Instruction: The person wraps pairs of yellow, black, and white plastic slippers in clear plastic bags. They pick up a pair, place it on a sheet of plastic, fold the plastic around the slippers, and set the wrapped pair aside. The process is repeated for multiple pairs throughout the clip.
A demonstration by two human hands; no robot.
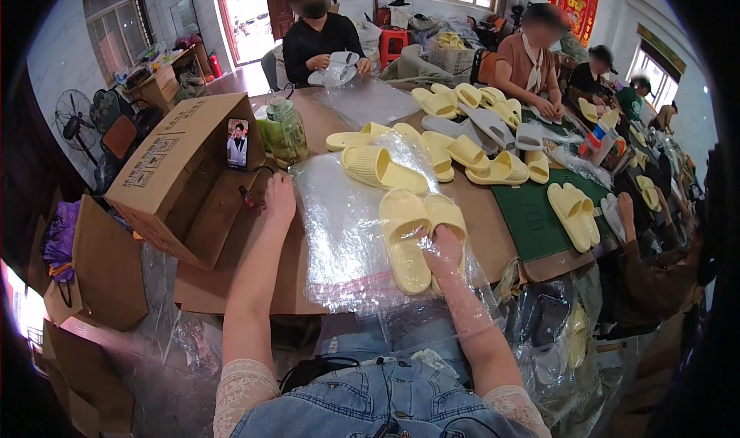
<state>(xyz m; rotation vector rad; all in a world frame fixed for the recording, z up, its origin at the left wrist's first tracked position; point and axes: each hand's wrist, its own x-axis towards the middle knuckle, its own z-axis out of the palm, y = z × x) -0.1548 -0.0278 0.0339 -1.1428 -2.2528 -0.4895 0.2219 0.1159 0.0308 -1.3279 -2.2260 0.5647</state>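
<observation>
My right hand (442, 251) grips a pair of pale yellow slippers (403, 234), its fingers at the strap of the right one. Clear plastic film lies around the slippers and over part of my right forearm. Beneath them is a stack of clear plastic bags (331, 241) on the cardboard-covered table. My left hand (279, 197) is at the stack's far left edge, beside the open carton (171, 183). Its fingers are loosely bent, with nothing visible in them. A small dark red item (247, 198) lies just left of that hand.
A phone (238, 143) stands in the carton's opening, beside a green-filled jar (285, 132). More yellow slippers (381, 168) and grey ones (487, 123) lie beyond the bags. A green mat (532, 220) is on the right. Several co-workers sit around the table; one (320, 41) handles grey slippers opposite.
</observation>
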